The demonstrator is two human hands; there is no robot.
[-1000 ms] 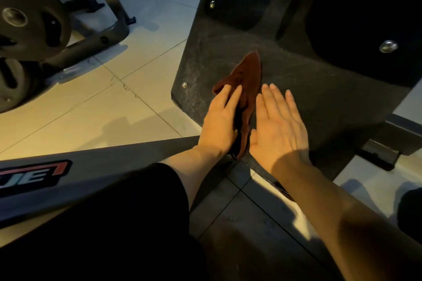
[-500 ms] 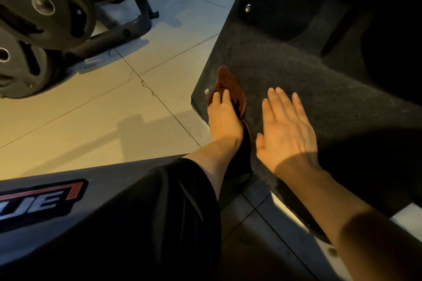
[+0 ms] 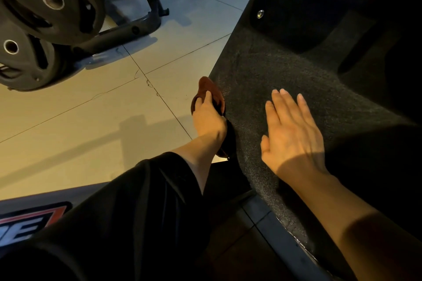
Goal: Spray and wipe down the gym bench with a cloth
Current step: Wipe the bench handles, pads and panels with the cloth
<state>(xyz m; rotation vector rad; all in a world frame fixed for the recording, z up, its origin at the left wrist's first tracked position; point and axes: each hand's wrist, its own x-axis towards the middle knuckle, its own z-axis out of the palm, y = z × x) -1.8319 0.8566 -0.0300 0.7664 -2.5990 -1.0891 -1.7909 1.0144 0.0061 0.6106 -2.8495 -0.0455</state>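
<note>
1. Reddish-brown cloth [image 3: 209,89] sits at the left edge of the dark, rough bench pad [image 3: 285,70], under my left hand [image 3: 206,116].
2. My left fingers curl over the cloth and press it on the edge.
3. My right hand [image 3: 291,134] lies flat on the pad, fingers straight and slightly apart.
4. Black weight plates [image 3: 50,2] stand on the tiled floor [image 3: 91,125], well apart.

Platform [image 3: 285,70]: dark, rough-textured, sloping, round metal stud near far corner.
On platform: right hand [image 3: 293,132] flat, fingers straight; brown cloth [image 3: 211,91] at left edge under left hand [image 3: 209,116].
Floor [image 3: 91,121]: pale tiles, thin grout lines.
On floor: dark metal frame foot [image 3: 127,32] of rack carrying weight plates [image 3: 52,0].
</note>
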